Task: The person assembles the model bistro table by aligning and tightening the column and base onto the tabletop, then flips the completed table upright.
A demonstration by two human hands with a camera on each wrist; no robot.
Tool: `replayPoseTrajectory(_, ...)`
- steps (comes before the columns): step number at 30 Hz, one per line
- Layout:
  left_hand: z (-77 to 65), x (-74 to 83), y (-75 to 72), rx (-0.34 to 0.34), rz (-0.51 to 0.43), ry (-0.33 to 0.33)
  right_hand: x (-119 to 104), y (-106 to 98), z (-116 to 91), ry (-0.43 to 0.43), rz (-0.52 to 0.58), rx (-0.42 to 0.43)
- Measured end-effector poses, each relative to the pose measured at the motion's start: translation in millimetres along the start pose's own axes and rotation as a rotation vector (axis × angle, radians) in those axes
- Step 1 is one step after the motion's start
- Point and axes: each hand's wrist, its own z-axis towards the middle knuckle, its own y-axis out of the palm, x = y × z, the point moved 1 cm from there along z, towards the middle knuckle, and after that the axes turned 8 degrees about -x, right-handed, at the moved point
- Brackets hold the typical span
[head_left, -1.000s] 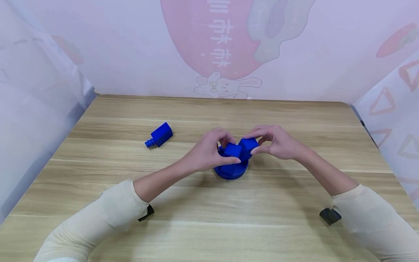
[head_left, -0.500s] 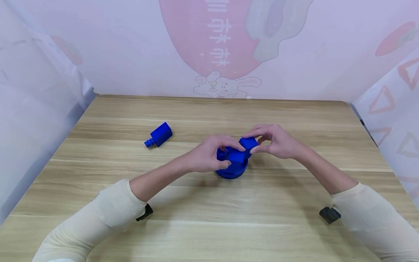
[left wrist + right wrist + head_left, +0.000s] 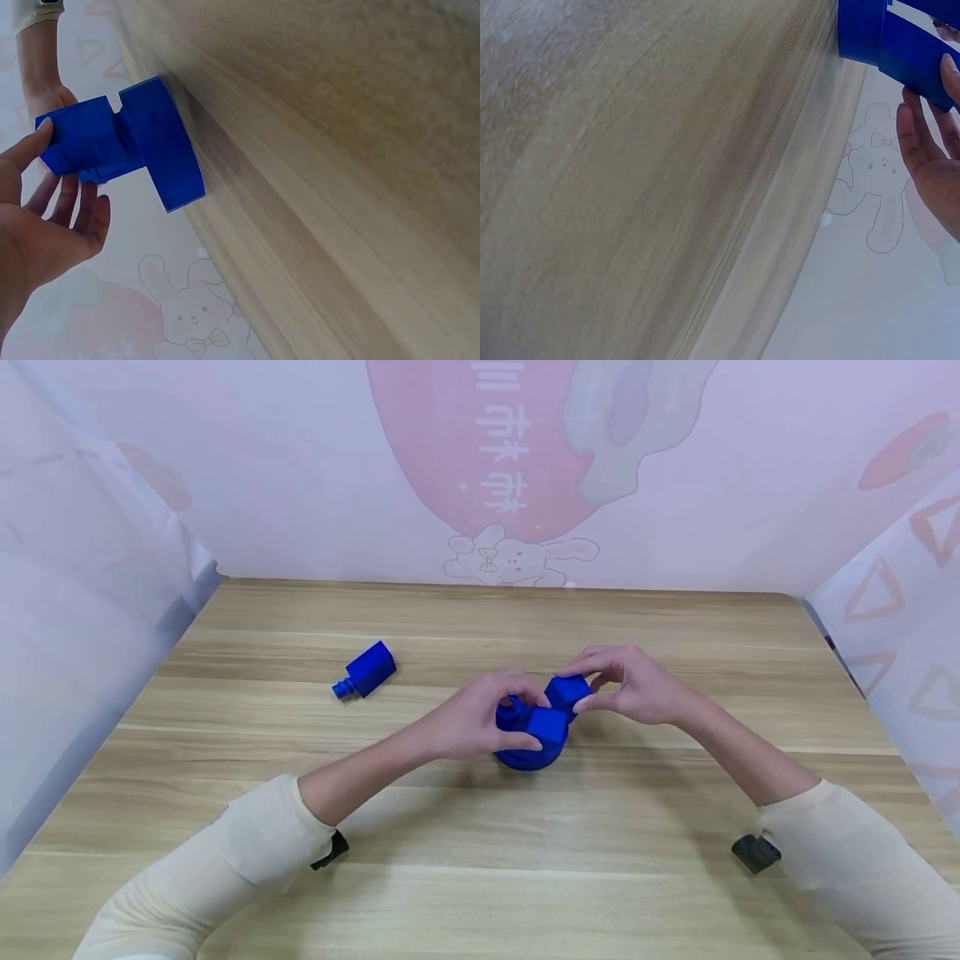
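Observation:
A round blue base (image 3: 528,762) stands on the wooden table in front of me. My left hand (image 3: 480,717) pinches a blue prism-shaped block (image 3: 548,725) above it, thumb on the near side and fingers on the far side. In the left wrist view this block (image 3: 81,135) stands out from the base (image 3: 163,142); its lower end is hidden. My right hand (image 3: 637,683) grips a second blue block (image 3: 567,690), which slants outward at the base's far right side. The right wrist view has that block (image 3: 916,56) meeting the base (image 3: 861,31).
A loose blue block with a threaded end (image 3: 371,668) lies on its side toward the back left of the table (image 3: 480,877). Behind the table's rear edge stands a pale printed backdrop (image 3: 300,485), with similar sheets at both sides.
My left hand has shifted its fingers on its block, which has turned and sits slightly lower and further right in the head view. The right hand keeps its hold, nearly still.

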Motion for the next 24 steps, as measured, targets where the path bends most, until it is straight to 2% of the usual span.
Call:
replayPoseTrajectory(4,-2.4,-1.5,-4.3,-0.061,0.02,0.065,0,0,-1,0.0,-0.011,-0.001)
replayPoseTrajectory(6,-3.3,-2.4,-5.3,-0.084,0.012,0.077,0,0,-1,-0.005,-0.014,0.0)
replayPoseTrajectory(9,-3.9,-2.0,-3.3,-0.08,0.01,0.058,0,0,-1,-0.006,-0.013,0.003)
replayPoseTrajectory(15,-1.9,1.7,7.4,0.022,0.057,-0.033,1,0,-1,-0.001,-0.016,0.013)
replayPoseTrajectory(17,-1.9,2.9,8.5,0.035,0.071,-0.056,0,0,-1,0.0,-0.019,0.015)
replayPoseTrajectory(21,-3.9,3.6,5.2,-0.001,0.07,-0.046,0,0,-1,0.006,-0.017,0.014)
replayPoseTrajectory(24,-5.4,1.4,1.2,-0.049,0.062,0.007,0,0,-1,0.004,-0.009,0.009)
